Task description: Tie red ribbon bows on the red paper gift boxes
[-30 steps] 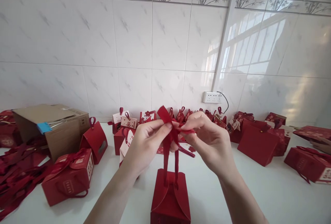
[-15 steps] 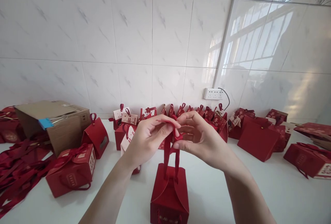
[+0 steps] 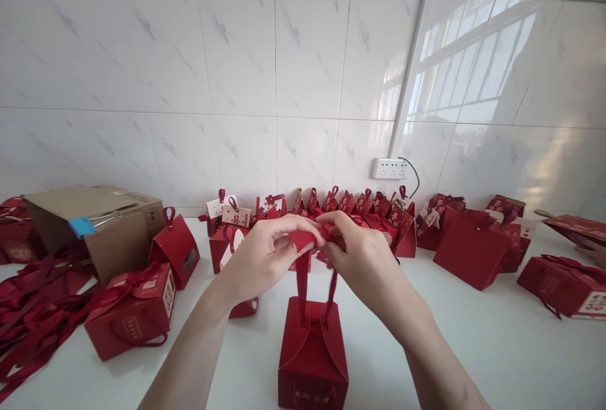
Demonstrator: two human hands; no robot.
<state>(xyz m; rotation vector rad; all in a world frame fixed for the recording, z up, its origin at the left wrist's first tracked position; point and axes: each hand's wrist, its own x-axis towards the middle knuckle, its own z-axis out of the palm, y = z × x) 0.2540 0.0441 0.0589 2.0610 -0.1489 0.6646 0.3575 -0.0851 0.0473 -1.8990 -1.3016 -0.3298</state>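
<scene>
A red gift box (image 3: 313,359) stands upright on the white table, close to me, its curved top flaps folded together. From its top rises a red ribbon (image 3: 303,287) in two strands, up to both hands. My left hand (image 3: 265,255) pinches the ribbon between thumb and fingers. Close against it, my right hand (image 3: 357,258) grips the ribbon too, back of the hand facing me. Fingers cover the part of the ribbon where the strands meet, so its shape there is hidden.
Left are a cardboard box (image 3: 127,233), loose red ribbons (image 3: 38,315) and a bow-tied red box (image 3: 130,312). Several small red boxes (image 3: 348,201) line the tiled wall. Right stand a plain red bag (image 3: 468,249) and another bow-tied box (image 3: 561,287). Another person's hand (image 3: 594,251) shows at the right edge.
My right hand has turned over and moved in against the left, closing on the ribbon. The strands are spread wider. Another person's hand has appeared at the right edge.
</scene>
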